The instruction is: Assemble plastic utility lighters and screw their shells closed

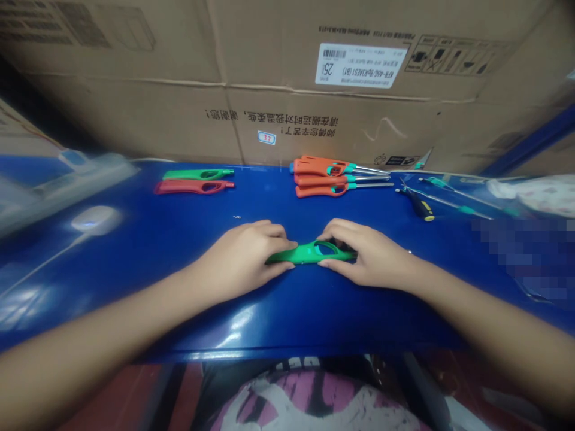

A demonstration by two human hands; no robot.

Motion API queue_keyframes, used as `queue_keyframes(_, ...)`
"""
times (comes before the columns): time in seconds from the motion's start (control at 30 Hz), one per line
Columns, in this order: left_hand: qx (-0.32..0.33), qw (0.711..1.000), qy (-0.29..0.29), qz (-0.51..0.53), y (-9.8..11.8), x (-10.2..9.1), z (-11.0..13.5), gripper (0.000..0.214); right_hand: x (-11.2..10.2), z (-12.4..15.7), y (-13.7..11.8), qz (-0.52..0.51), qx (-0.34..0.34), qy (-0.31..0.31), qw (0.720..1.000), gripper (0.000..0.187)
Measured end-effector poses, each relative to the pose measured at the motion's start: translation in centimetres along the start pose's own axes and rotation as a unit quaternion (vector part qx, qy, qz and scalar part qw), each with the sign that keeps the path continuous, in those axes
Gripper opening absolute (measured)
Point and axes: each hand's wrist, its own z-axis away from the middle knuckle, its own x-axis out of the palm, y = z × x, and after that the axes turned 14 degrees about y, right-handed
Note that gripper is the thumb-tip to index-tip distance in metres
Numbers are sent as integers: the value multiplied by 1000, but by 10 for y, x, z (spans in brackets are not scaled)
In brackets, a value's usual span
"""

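A green lighter body [302, 254] lies level between my two hands, just over the blue table near its front. My left hand [251, 251] is closed around its handle end, thumb on the near side and fingers on the far side. Around the end with the oval trigger opening, my right hand [368, 251] is closed in the same way. My right fingers hide that tip, so I cannot tell whether a metal tube is fitted there. Beyond my hands lie several orange long-neck lighters [321, 190] with silver tubes, stacked side by side.
At the back left are a green lighter body [197, 174] and a red lighter body [193, 187]. A black and yellow screwdriver [422, 206] and metal lighter tubes [458, 197] lie at the right. A white corded device [96, 220] sits left. A cardboard box [269, 72] walls the back.
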Motion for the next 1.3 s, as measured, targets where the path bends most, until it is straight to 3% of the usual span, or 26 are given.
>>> queue_keyframes(1.3,-33,999,8,3,2,0,2,26,-1,2,-5,35,-8,8,999,21)
